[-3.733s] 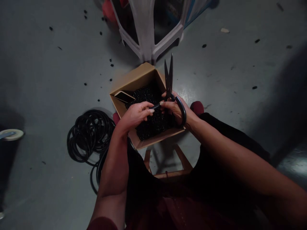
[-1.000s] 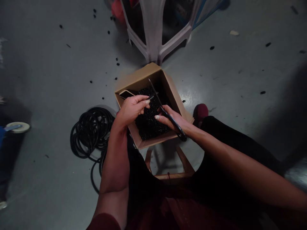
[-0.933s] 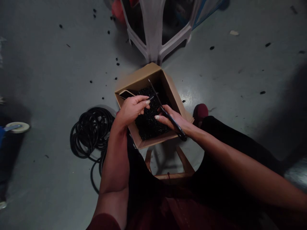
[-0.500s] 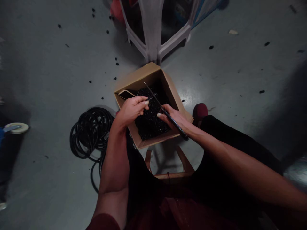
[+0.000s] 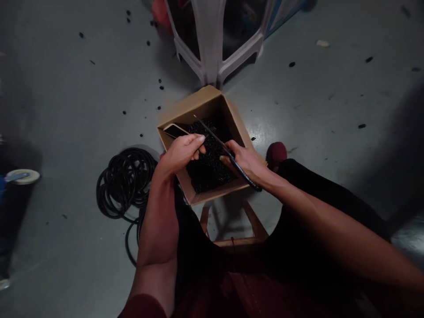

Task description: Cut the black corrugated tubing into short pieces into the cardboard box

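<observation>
Over the cardboard box (image 5: 185,108), my left hand (image 5: 185,148) is closed, thumb pressed against the fingers; whatever is in the pinch is hidden. My right hand (image 5: 243,161) is wrapped round a long thin dark rod (image 5: 212,134) that has a light tip and a black, ribbed lower part curving back over the wrist. The rod's tip points up and left, beyond the left fingertips. Under both hands, a heap of small shiny black pieces (image 5: 212,170) lies in the box, too dark to make out singly.
A coil of black hose or cable (image 5: 124,183) lies on the floor left of the box. Behind the box stands a white plastic stool (image 5: 210,44). Small black bits (image 5: 292,64) are scattered over the floor. A wooden stool bar (image 5: 238,242) shows between my legs.
The small black ribbed piece at my left fingertips no longer shows. The rod's tip has shifted slightly left, and my right hand has moved slightly right.
</observation>
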`<state>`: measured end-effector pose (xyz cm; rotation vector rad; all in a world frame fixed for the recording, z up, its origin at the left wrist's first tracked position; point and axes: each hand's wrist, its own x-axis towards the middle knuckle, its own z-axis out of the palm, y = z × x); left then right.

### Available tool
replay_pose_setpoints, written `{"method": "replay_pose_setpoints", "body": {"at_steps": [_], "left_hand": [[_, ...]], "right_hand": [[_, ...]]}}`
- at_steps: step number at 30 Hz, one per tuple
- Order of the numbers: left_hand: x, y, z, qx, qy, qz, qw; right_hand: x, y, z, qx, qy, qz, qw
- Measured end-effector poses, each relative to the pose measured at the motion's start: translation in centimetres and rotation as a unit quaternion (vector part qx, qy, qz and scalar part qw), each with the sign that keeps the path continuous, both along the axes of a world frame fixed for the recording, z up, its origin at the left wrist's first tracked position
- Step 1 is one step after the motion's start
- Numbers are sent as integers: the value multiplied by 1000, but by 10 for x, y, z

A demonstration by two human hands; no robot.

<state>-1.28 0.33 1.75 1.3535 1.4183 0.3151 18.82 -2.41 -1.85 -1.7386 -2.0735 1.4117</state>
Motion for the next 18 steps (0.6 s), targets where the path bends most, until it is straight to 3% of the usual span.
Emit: {"method": "replay_pose_setpoints", "body": {"at_steps": [12, 18], "left_hand": [[-1, 1, 2, -5, 28, -13, 999], [3, 1, 5, 68, 127, -50, 988]], "right_hand": [[1, 1, 8, 4, -17, 15, 1000], [4, 1, 2, -66, 58, 26, 996]]}}
